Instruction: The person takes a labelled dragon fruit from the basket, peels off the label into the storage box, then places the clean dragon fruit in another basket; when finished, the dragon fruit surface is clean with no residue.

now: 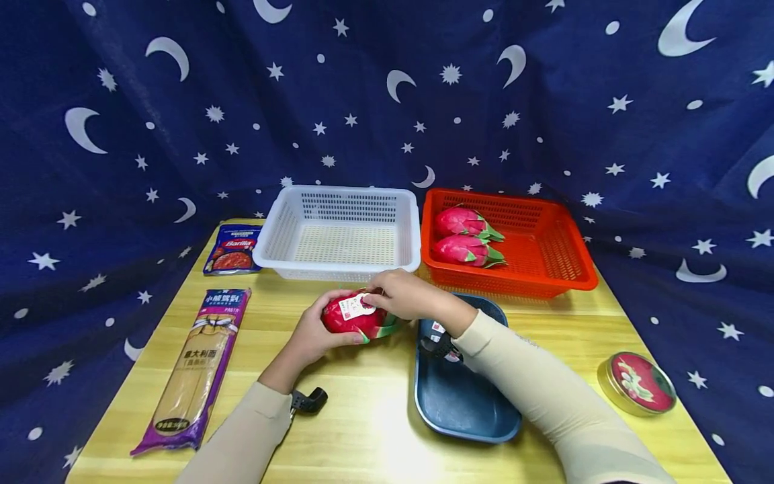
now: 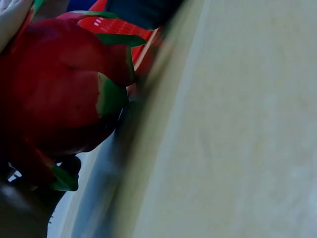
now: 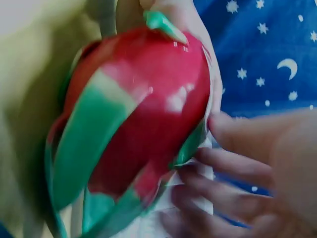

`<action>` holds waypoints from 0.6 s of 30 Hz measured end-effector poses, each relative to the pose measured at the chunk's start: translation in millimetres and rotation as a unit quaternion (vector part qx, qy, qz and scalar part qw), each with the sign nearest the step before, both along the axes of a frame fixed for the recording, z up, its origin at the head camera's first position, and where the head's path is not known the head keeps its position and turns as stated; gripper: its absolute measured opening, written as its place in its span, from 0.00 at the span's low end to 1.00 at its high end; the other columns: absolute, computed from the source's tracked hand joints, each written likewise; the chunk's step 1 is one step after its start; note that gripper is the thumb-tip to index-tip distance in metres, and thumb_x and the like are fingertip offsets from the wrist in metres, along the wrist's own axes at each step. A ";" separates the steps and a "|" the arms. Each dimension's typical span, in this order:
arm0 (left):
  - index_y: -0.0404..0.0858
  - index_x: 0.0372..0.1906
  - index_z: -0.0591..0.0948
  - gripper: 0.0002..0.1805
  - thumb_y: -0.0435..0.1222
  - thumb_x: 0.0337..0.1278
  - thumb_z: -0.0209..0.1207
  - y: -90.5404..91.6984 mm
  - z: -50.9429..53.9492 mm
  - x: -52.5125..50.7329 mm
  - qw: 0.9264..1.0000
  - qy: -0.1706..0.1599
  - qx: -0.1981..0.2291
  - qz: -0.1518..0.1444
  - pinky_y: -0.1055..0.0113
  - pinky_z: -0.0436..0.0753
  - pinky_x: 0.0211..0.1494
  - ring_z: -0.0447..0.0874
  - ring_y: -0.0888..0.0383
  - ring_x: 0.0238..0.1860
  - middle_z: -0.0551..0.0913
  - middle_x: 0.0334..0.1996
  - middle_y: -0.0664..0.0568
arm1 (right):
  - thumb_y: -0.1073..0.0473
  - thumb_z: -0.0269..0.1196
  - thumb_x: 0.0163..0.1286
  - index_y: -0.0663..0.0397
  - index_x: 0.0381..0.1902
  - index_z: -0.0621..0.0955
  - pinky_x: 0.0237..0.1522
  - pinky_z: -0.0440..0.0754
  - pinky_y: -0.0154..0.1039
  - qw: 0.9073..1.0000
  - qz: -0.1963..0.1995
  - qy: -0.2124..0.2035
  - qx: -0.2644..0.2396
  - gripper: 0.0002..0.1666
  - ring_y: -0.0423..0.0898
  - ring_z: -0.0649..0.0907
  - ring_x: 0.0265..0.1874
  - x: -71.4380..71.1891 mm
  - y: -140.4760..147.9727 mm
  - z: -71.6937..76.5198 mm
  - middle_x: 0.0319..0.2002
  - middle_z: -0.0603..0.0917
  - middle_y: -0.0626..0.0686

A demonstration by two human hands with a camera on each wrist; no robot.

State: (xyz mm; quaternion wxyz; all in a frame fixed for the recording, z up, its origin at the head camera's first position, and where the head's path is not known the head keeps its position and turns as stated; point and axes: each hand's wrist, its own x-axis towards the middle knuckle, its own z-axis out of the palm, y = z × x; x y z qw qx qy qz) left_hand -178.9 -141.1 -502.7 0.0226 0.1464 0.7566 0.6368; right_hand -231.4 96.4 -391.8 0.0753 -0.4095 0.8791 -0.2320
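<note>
My left hand (image 1: pixel 312 331) grips a red dragon fruit (image 1: pixel 340 320) with green leaf tips, above the table in front of the white basket. A white sticker (image 1: pixel 353 307) with dark print lies on the fruit's upper side. The thumb of my right hand (image 1: pixel 406 294) presses on the sticker's right end. In the right wrist view, the right hand's other fingers (image 3: pixel 233 188) extend, blurred, beside the leaves of the dragon fruit (image 3: pixel 163 104). The left wrist view shows the dragon fruit (image 2: pixel 64 89) close up, with most of the left hand out of sight.
A white basket (image 1: pixel 338 272) stands behind the hands; a red basket (image 1: pixel 514 279) holds two dragon fruits (image 1: pixel 462 250). A dark blue tray (image 1: pixel 468 410) lies under my right forearm, with partly hidden labels inside. Spaghetti (image 1: pixel 193 370), a sauce pouch (image 1: pixel 234 250) and a round tin (image 1: pixel 637 383) lie around.
</note>
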 end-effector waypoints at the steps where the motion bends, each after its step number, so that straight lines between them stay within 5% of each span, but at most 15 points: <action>1: 0.55 0.68 0.76 0.47 0.38 0.39 0.87 0.4 -0.2 0.1 1.000 0.003 -0.002 -0.002 0.51 0.83 0.58 0.79 0.44 0.59 0.79 0.63 0.50 | 0.56 0.67 0.78 0.56 0.43 0.88 0.44 0.82 0.39 1.000 -0.008 0.006 -0.009 0.08 0.44 0.83 0.38 3.5 -2.0 0.3 0.37 0.86 0.46; 4: 0.54 0.68 0.77 0.46 0.37 0.39 0.87 1.2 -3.3 -0.7 1.000 0.009 -0.002 -0.005 0.49 0.83 0.59 0.80 0.44 0.60 0.79 0.63 0.51 | 0.58 0.72 0.72 0.50 0.34 0.87 0.37 0.80 0.36 0.998 0.002 -0.003 -0.067 0.06 0.40 0.80 0.33 15.2 -3.1 5.0 0.32 0.84 0.41; 10: 0.51 0.68 0.77 0.44 0.36 0.42 0.85 4.2 -8.0 -2.9 1.000 0.011 -0.001 0.009 0.46 0.81 0.61 0.78 0.42 0.62 0.79 0.65 0.48 | 0.59 0.72 0.73 0.52 0.39 0.88 0.32 0.82 0.38 0.967 0.092 -0.167 -0.169 0.03 0.43 0.81 0.29 42.9 33.9 29.0 0.30 0.85 0.44; 12: 0.52 0.68 0.77 0.44 0.38 0.42 0.85 4.2 -6.4 -2.4 1.000 0.004 0.001 0.010 0.46 0.82 0.61 0.78 0.42 0.62 0.78 0.65 0.49 | 0.59 0.71 0.73 0.52 0.39 0.88 0.30 0.82 0.38 0.969 0.054 -0.177 -0.167 0.04 0.44 0.81 0.27 51.5 57.7 34.4 0.29 0.85 0.46; 15: 0.54 0.68 0.77 0.46 0.40 0.40 0.86 2.8 -1.6 -1.3 1.000 -0.011 0.004 0.009 0.47 0.82 0.60 0.77 0.41 0.63 0.78 0.65 0.49 | 0.59 0.71 0.73 0.54 0.38 0.87 0.25 0.81 0.38 0.971 -0.056 -0.176 -0.152 0.04 0.50 0.82 0.23 63.8 93.9 31.1 0.25 0.85 0.49; 18: 0.53 0.68 0.76 0.46 0.42 0.41 0.86 -0.7 2.0 -1.0 1.000 -0.017 -0.001 0.015 0.48 0.82 0.60 0.77 0.41 0.63 0.77 0.65 0.49 | 0.62 0.71 0.72 0.58 0.36 0.86 0.22 0.83 0.40 0.961 -0.155 -0.191 -0.128 0.05 0.56 0.83 0.21 78.6 119.2 16.7 0.23 0.85 0.52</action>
